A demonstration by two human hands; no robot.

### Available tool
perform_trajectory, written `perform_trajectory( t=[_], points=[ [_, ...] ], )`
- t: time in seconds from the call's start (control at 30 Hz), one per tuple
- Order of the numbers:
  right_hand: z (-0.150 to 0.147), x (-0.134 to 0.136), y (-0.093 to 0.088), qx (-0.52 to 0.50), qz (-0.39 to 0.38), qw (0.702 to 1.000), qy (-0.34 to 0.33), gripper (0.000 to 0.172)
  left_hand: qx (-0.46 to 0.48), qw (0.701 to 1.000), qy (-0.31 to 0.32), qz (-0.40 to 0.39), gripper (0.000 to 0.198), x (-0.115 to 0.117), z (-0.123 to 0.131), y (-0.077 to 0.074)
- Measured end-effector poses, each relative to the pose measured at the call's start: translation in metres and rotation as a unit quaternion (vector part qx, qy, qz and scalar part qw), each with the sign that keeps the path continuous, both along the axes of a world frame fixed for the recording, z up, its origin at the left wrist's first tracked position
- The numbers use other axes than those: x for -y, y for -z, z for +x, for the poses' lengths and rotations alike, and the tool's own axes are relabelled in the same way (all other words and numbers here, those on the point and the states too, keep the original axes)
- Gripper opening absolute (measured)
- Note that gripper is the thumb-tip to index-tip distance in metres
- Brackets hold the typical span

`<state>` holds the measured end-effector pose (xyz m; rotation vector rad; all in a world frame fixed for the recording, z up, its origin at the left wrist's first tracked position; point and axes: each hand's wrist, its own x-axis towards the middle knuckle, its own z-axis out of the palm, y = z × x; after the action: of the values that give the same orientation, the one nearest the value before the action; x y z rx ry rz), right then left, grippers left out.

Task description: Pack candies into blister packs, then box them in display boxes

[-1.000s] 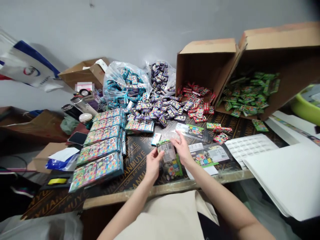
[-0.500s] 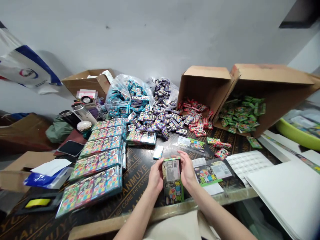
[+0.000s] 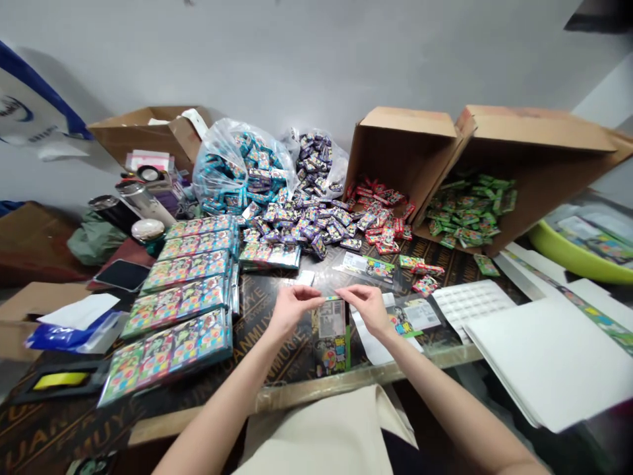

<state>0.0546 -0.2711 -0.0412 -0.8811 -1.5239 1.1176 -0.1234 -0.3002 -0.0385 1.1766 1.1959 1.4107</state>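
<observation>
A flat printed packet [image 3: 332, 346], dark with green edging and a pale label panel, lies upright in front of me near the table's front edge. At its top left corner, my left hand [image 3: 295, 309] is closed, thumb and forefinger pinched together on the edge. My right hand [image 3: 368, 309] pinches the top right corner the same way, its fingertips close to the left ones. What exactly lies between the fingertips is too small to make out. A small white slip [image 3: 305, 278] sits just beyond my left hand. Under my right wrist rests a white sheet [image 3: 372, 344] beside another printed packet [image 3: 398, 322].
Rows of stacked colourful packs [image 3: 165, 349] stand to the left. A pile of small purple boxes [image 3: 306, 227] spreads behind, with a clear bag [image 3: 217, 165] of blue ones. Cardboard boxes [image 3: 395, 132] hold red and green ones. White cards [image 3: 548, 359] lie at right.
My hands have moved from the packet's sides to its top edge, and their fingers have closed into pinches. The packet lies lower against the table. The whole view has shifted slightly.
</observation>
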Motion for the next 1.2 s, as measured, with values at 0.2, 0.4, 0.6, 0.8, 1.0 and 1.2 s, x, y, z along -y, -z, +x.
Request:
perform_trajectory(
  t=[0.2, 0.4, 0.6, 0.8, 1.0, 1.2],
  points=[
    [0.004, -0.005, -0.007, 0.027, 0.013, 0.999, -0.034, 0.015, -0.076, 0.996, 0.025, 0.038, 0.012, 0.001, 0.001, -0.006],
    [0.016, 0.011, 0.001, 0.11, 0.196, 0.973, -0.047, 0.013, -0.326, 0.901, -0.003, 0.286, 0.008, 0.021, 0.002, -0.005],
    [0.045, -0.008, 0.004, 0.203, 0.241, 0.947, -0.055, 0.026, -0.408, 0.858, 0.046, 0.308, 0.015, 0.015, 0.007, -0.007],
    [0.094, -0.071, 0.037, 0.435, 0.227, 0.866, 0.096, 0.02, -0.401, 0.881, 0.034, 0.248, 0.016, 0.01, 0.008, -0.005],
    [0.092, -0.069, 0.069, 0.505, 0.254, 0.822, 0.067, 0.006, -0.348, 0.912, 0.039, 0.215, 0.013, 0.006, 0.009, -0.006],
    [0.084, -0.073, 0.07, 0.506, 0.258, 0.822, 0.051, 0.009, -0.318, 0.922, 0.051, 0.214, 0.012, 0.002, 0.008, -0.002]
  ],
)
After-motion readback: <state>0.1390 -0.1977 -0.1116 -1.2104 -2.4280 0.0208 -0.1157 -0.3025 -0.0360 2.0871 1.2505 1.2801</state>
